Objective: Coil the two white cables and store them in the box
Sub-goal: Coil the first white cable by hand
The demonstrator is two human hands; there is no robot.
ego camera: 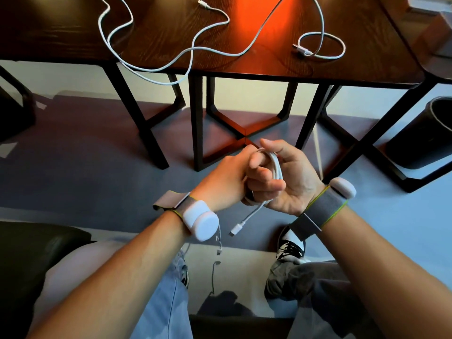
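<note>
Head view: my right hand grips the coiled cable, left hand pinching; I'd tuck the plug snugly.

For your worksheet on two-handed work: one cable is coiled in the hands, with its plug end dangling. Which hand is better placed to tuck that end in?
Probably the left hand: the right hand carries the coiled cable, and the plug end hangs toward the left wrist.

Dim, high-contrast, wide-angle view.
I see orange glare mid-way along the dark wooden table; edges bow, corners darken, shadows cross the grey floor.
</note>
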